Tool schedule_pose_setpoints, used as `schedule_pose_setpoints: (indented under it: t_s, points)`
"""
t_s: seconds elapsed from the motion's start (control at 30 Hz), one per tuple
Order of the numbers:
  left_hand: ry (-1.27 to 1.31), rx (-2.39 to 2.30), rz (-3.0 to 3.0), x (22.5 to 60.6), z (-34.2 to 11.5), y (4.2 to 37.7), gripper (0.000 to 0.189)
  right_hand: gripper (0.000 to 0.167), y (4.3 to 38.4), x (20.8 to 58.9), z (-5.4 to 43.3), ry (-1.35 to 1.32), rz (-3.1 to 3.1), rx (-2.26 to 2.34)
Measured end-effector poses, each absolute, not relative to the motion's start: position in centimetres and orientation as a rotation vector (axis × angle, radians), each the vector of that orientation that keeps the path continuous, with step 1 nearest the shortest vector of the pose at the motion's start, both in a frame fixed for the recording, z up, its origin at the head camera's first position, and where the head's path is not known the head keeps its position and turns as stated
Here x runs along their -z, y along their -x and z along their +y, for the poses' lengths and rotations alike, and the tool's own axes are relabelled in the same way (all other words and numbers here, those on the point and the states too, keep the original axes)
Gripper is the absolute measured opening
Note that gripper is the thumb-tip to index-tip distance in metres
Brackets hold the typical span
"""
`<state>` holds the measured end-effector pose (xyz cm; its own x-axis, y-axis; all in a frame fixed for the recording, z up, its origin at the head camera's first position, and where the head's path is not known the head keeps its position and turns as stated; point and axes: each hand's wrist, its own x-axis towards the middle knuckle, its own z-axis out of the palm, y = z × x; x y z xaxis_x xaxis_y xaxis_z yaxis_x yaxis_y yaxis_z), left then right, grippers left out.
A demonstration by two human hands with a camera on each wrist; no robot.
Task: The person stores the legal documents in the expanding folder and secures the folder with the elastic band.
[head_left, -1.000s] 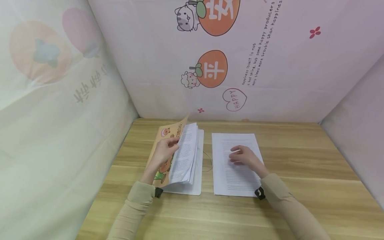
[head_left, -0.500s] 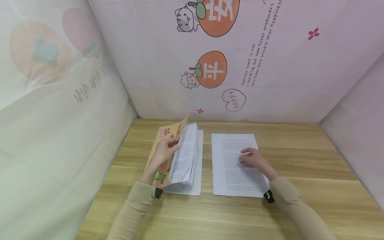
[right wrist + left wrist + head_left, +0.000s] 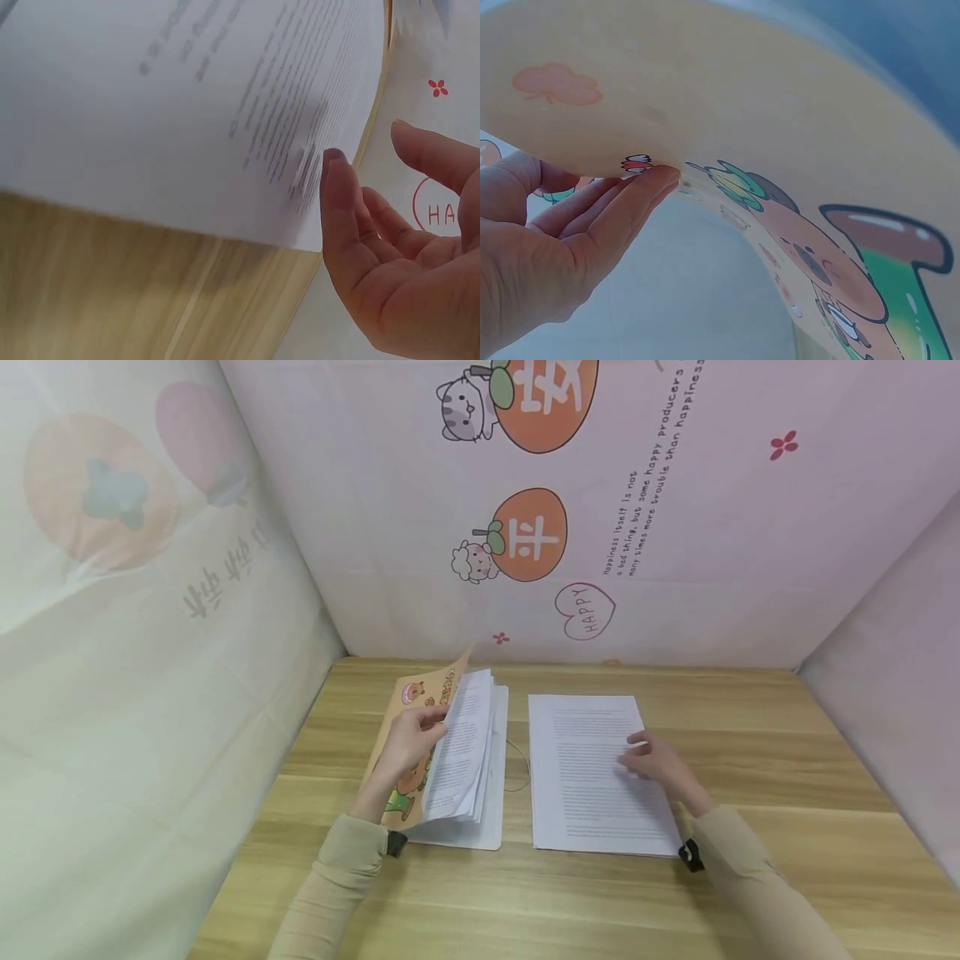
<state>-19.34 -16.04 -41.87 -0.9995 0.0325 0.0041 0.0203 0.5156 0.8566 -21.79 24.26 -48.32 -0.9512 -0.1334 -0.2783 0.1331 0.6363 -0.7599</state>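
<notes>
Orange cover: (image 3: 727, 97) it's up off the pages and bowed, well left of the page stack (image 3: 588, 777). I'd call it partway done, since it's neither folded right back nor lying down.
Printed sheets: (image 3: 457, 752) sitting left of the page stack, between it and most of the cover. They're a bit fanned and lifted, over a white backing (image 3: 491, 827). My guess is squaring them up is what's left.
Page stack: looks like the tidier half, tbh. Top page lies flat with the print up, so not much left there as far as I can see.
Left hand: (image 3: 408, 739) pinching the orange cover near its raised edge, so that one's right in the grip, left of the page stack and well apart from it.
Right hand: (image 3: 663, 767) at the right side of the page stack, thumb spread away from the fingers, nothing pinched. Paper's right by the fingertips, but can't tell if they actually touch.
Thin loop: (image 3: 528, 768) some curved line on the table (image 3: 585, 910) just left of the page stack, no idea what it is.
</notes>
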Motion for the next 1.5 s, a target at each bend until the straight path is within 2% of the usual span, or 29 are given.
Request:
schedule_pose_setpoints:
  t_s: [0.33, 0.6, 0.87, 1.5]
  points:
    - [-0.029, -1.528, 2.735, 42.1, -16.1, 19.4, 0.043, 0.056, 21.7, 48.7, 25.0, 0.092, 2.77, 1.018]
    - [-0.039, -1.529, 2.736, 42.1, -16.2, 19.4, 0.042, 0.061, 21.9, 48.6, 24.9, 0.038, 2.817, 0.876]
    - [-0.026, -1.531, 2.72, 41.9, -16.2, 19.4, 0.043, 0.072, 22.2, 49.4, 25.1, 0.005, 2.826, 0.84]
    - [-0.025, -1.549, 2.711, 42.0, -16.1, 19.5, 0.042, 0.079, 23.1, 49.7, 24.8, -0.05, 2.825, 0.836]
